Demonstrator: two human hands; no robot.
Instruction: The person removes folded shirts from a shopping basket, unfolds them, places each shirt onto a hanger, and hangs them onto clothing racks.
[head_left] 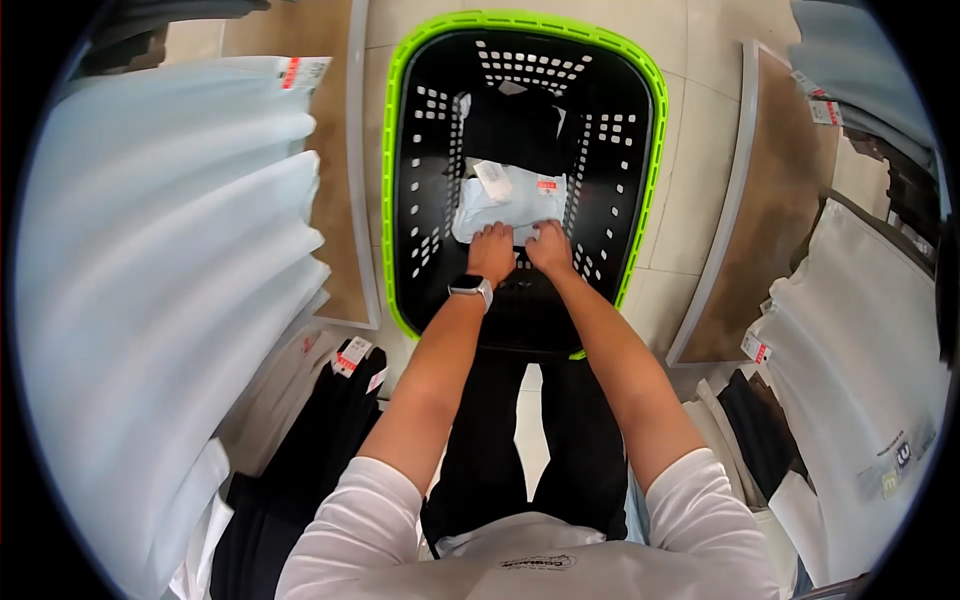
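A folded light blue garment point(522, 205) with paper tags lies in a black shopping basket point(620, 200) that has a bright green rim. My left hand point(493, 252), with a watch on its wrist, grips the near edge of this garment, fingers curled over it. Just to the right, my right hand point(548, 248) holds the same near edge, its fingers bent; the thumbs are mostly hidden. Beyond the light blue garment, a folded black garment point(512, 130) lies in the basket, with a bit of white showing at its sides.
Light blue shirts point(190, 230) hang on the left, with black garments point(300, 460) below them. On the right hang white garments point(850, 300) with price tags. Brown low platforms point(760, 180) with pale edges flank the basket, which is over a tiled floor point(680, 150).
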